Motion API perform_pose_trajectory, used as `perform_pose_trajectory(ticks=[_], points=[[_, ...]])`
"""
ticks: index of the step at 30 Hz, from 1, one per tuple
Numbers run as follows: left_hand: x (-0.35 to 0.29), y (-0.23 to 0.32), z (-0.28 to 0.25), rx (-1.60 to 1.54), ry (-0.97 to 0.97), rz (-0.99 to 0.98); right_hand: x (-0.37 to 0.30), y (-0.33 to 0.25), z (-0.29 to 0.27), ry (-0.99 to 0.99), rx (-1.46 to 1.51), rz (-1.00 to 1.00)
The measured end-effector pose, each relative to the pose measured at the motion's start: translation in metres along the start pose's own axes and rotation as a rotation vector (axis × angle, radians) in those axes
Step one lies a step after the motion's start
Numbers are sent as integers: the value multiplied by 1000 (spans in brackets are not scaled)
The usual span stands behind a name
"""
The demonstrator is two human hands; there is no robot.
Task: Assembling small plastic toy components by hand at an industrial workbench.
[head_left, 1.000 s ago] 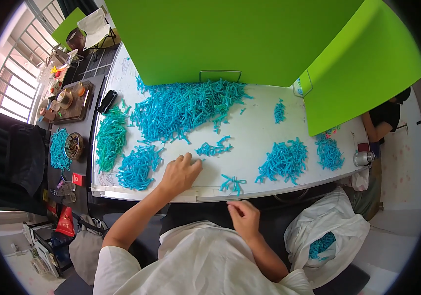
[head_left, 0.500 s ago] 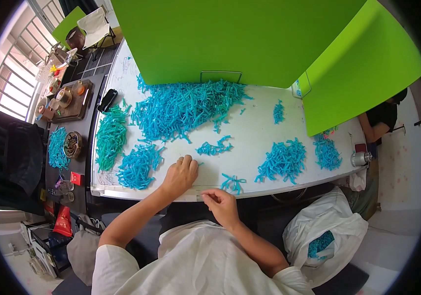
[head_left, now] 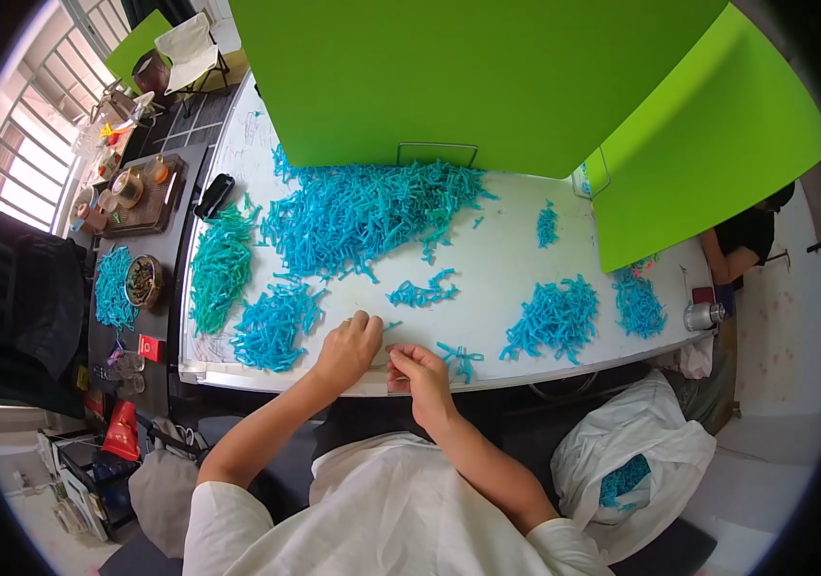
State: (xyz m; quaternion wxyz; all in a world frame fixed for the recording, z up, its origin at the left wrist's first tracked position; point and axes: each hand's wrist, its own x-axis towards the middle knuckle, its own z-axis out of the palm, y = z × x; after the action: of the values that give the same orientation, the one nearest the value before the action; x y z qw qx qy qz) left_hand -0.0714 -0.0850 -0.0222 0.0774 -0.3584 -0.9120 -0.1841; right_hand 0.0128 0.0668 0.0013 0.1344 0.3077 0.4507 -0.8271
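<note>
Both hands brought together at the near edge of the white surface [head_left: 525, 278], just left of a small cluster of blue pieces [head_left: 459, 356]. Left hand [head_left: 348, 348] curled, fingers bent toward the right hand [head_left: 417, 368], fingertips nearly touching; apparently pinching something small and pale between them, too small to make out. Cannot tell whether a blue piece is actually gripped.

Taking that small cluster as landmark: right hand the nearer one, just beside it on its left; left hand a little farther left. Up and left of the cluster, another small scatter of blue pieces [head_left: 421, 291], lying roughly crosswise. Farther up and left, the big blue heap [head_left: 362, 216], spread wide with its long axis running left to right under the green board [head_left: 487, 82]. Left of the landmark, past the left hand, a medium blue pile [head_left: 276, 326], and beyond it a greener teal pile [head_left: 221, 269] stretched front to back. Right of the cluster, a rounded blue pile [head_left: 552, 319], then one more [head_left: 638, 305] near the far right end. Below and right, off the surface, a white bag [head_left: 641, 461] with blue pieces inside.
</note>
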Motion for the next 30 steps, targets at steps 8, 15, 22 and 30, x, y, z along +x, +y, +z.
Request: perform_pose_trajectory(ticks=[8,15,22,30], points=[[21,2,-32,-645,91,-522,11,-4,10,-4,176,56],[7,53,-60,-155,-45,124,9,4,-4,-360,714,379],[29,21,-41,-525,102,-337,-11,-10,-9,-92,636,361],[29,14,-30,-452,-171,-349,-49,-6,-51,-75,477,235]])
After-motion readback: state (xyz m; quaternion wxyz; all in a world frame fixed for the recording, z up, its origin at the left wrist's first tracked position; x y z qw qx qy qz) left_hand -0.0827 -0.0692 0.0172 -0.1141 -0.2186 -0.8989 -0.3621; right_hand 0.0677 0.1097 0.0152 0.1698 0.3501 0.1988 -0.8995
